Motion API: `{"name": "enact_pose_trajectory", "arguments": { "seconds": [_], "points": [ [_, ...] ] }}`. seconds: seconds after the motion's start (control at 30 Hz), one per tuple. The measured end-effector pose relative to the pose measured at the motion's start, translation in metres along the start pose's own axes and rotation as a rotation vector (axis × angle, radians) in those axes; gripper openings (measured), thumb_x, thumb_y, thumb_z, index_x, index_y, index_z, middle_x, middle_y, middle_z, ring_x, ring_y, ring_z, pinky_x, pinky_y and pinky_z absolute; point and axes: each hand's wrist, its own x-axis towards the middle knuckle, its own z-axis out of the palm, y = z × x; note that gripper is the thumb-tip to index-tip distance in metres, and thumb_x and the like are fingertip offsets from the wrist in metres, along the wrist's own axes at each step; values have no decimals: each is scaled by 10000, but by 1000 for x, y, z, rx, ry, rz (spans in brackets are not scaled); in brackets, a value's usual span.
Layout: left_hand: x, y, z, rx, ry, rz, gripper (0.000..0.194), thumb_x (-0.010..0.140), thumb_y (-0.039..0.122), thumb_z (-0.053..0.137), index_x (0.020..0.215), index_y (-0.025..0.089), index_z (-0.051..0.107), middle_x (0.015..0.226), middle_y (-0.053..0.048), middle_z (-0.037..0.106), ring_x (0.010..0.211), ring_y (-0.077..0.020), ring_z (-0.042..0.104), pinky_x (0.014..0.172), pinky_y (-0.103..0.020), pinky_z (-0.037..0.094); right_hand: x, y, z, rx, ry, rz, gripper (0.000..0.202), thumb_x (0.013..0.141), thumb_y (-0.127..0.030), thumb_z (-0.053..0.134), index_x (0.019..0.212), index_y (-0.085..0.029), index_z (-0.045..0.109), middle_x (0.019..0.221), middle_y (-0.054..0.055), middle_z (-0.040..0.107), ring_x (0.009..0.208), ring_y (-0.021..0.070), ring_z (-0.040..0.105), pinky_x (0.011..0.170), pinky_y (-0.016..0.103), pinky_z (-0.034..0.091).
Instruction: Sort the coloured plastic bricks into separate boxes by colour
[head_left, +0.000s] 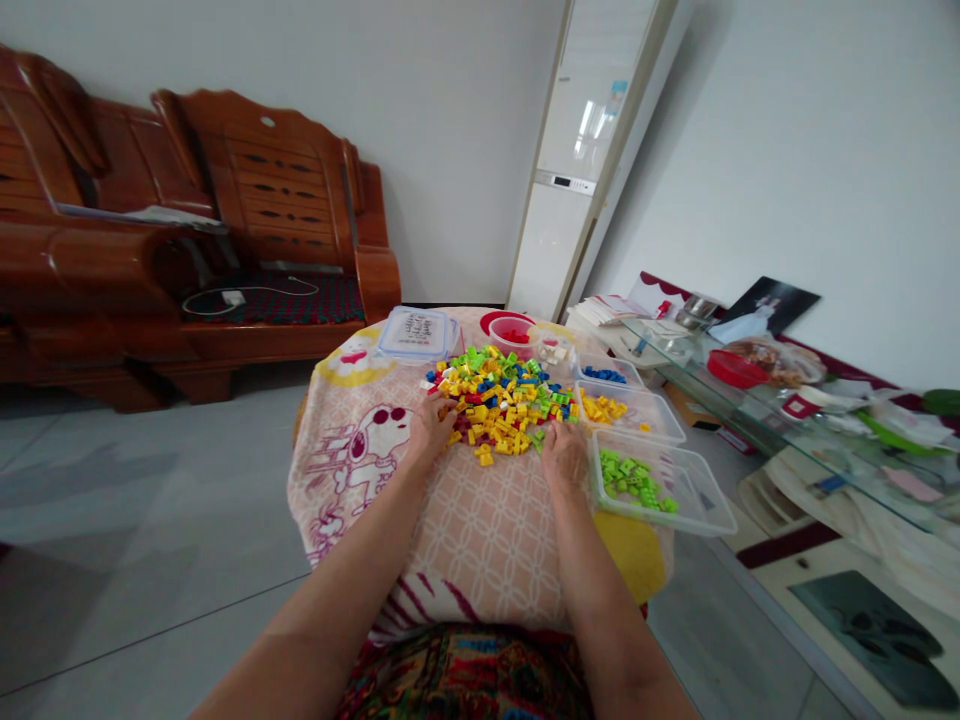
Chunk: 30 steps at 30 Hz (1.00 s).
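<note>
A mixed pile of small plastic bricks [499,395], yellow, green, blue, red and white, lies on the cloth-covered round table. At the pile's left edge is my left hand [433,425], its fingers bent and touching yellow bricks; whether it grips one is too small to tell. My right hand [564,455] rests at the pile's right edge, fingers curled by green bricks, its fingertips partly hidden. Right of it stand clear trays: one with green bricks [694,485], one with yellow bricks [660,415], one with blue bricks [634,372]. A round tub [512,345] behind the pile holds red bricks.
A clear lidded box [417,335] lies at the table's back left, and a red plate [487,322] is behind the tub. To the right runs a glass-topped cabinet [697,375] with clutter. A wooden bench [277,190] stands at the left, beyond the table.
</note>
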Motion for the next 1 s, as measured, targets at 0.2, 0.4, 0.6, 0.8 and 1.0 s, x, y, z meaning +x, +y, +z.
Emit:
{"name": "enact_pose_trajectory", "arguments": {
  "seconds": [0.2, 0.4, 0.6, 0.8, 1.0],
  "points": [
    [0, 0, 0, -3, 6, 4, 267, 786, 246, 562, 978, 201, 742, 1283, -80, 621, 1169, -252, 580, 1055, -404, 441, 4, 0, 3, 208, 115, 66, 382, 921, -236, 371, 1194, -134, 617, 1221, 173, 590, 1173, 259, 506, 1009, 418, 405],
    [1, -1, 1, -1, -9, 13, 267, 786, 236, 564, 980, 190, 742, 1290, -87, 614, 1176, -250, 578, 1064, -405, 435, 9, -2, 3, 270, 185, 188, 505, 894, -227, 387, 1371, -68, 445, 1490, 249, 333, 1386, 321, 351, 1082, 471, 363],
    [1, -4, 1, -9, -3, 14, 266, 794, 248, 555, 984, 194, 733, 1295, -82, 613, 1169, -245, 578, 1066, -417, 430, 4, 0, 4, 228, 134, 211, 508, 878, -221, 409, 1361, -80, 483, 1507, 237, 324, 1354, 329, 420, 1027, 433, 424],
    [0, -3, 1, -8, -10, 4, 271, 794, 248, 556, 989, 193, 735, 1304, -84, 607, 1166, -247, 580, 1062, -410, 435, 3, -5, 8, 239, 93, 21, 488, 885, -197, 374, 1342, -120, 527, 1394, 173, 512, 1312, 259, 447, 1085, 440, 375],
    [0, -2, 1, 5, -8, -3, 274, 793, 243, 559, 992, 189, 738, 1309, -90, 604, 1163, -249, 584, 1062, -407, 433, 4, -29, 15, 168, -58, -240, 454, 924, -225, 384, 1344, -166, 544, 1372, 137, 534, 1272, 243, 456, 1101, 421, 343]
  ]
}}
